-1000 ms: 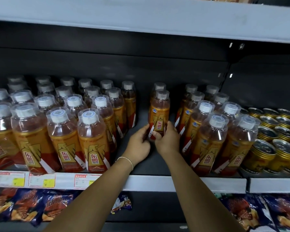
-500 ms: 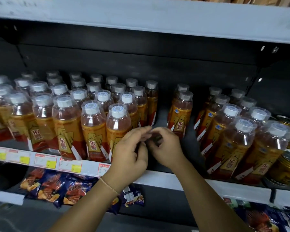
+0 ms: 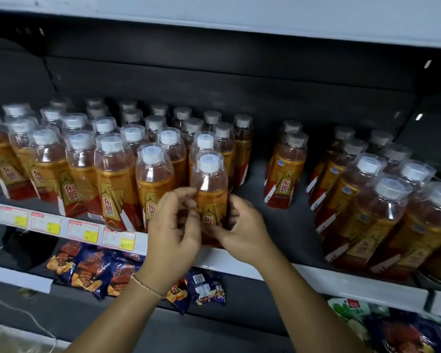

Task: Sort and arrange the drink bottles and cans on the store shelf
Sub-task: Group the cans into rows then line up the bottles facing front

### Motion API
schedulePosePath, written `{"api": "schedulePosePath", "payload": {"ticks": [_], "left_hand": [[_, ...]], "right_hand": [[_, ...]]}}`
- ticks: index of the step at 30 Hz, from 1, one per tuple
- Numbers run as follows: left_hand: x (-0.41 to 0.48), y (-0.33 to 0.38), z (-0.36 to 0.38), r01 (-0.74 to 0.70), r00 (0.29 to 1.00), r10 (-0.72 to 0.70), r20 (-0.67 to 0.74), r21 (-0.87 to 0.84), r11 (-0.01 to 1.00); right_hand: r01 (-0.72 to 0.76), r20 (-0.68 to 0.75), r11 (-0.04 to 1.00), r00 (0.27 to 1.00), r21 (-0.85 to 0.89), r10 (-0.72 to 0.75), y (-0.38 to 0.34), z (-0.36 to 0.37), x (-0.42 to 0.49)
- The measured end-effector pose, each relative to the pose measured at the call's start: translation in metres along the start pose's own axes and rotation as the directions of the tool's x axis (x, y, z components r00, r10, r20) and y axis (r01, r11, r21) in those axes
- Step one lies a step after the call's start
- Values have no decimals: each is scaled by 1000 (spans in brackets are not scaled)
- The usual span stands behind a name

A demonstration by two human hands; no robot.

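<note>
Left hand (image 3: pixel 174 226), right hand (image 3: pixel 243 229) grip front bottle (image 3: pixel 210 192), seemingly on shelf (image 3: pixel 341 279).

A shop, price tags (image 3: pixel 82 229) on shelf edge (image 3: pixel 341 280), rows of bottled drinks (image 3: pixel 115 184), snack packets (image 3: pixel 87 271) below

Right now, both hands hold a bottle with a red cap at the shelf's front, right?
No, the cap is white, not red. The head view shows the left hand and right hand holding that bottle at the front of the shelf.
</note>
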State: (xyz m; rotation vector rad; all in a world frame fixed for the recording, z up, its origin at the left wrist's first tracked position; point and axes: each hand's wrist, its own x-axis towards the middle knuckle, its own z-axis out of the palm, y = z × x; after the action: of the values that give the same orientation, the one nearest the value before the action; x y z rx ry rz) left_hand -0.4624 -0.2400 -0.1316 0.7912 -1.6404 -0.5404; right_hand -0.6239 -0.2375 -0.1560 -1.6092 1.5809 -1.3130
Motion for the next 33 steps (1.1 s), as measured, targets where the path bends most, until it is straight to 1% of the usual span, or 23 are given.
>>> {"api": "schedulePosePath", "payload": {"ticks": [2,5,6,9,11,14,16,20,25,29,33], "left_hand": [[-3,-1,11,49,997,-49,65,1,999],[-3,-4,34,47,983,-64,175,96,994],[-1,-5,43,68,971,-88,222,96,993],[6,-4,71,223,915,-199,352,-28,974],[11,-7,88,260,901,-219,374,-61,964],[21,-14,107,233,892,-200,405,-33,972],[26,-19,114,230,883,-188,431,-47,972],[28,-26,121,221,883,-167,439,-75,972],[21,-35,124,176,887,-114,447,-99,979],[19,-39,125,198,865,-102,492,-148,969],[18,-39,125,203,851,-102,515,-143,969]], "right_hand": [[-43,-24,999,999,-28,43,5,-17,-8],[-108,-64,994,992,-11,107,13,-42,-22],[-124,-88,992,988,-4,124,17,-49,-27],[-161,-188,987,970,-8,156,25,-67,-36],[-195,-217,981,957,6,191,29,-74,-39],[-221,-226,975,950,1,215,32,-79,-40],[-225,-275,974,938,-22,210,33,-81,-39],[-246,-368,964,909,-100,194,35,-83,-32],[-267,-397,952,898,-151,189,40,-81,-26],[-287,-423,942,886,-172,192,45,-79,-19],[-314,-426,927,881,-205,205,50,-77,-13]]}}
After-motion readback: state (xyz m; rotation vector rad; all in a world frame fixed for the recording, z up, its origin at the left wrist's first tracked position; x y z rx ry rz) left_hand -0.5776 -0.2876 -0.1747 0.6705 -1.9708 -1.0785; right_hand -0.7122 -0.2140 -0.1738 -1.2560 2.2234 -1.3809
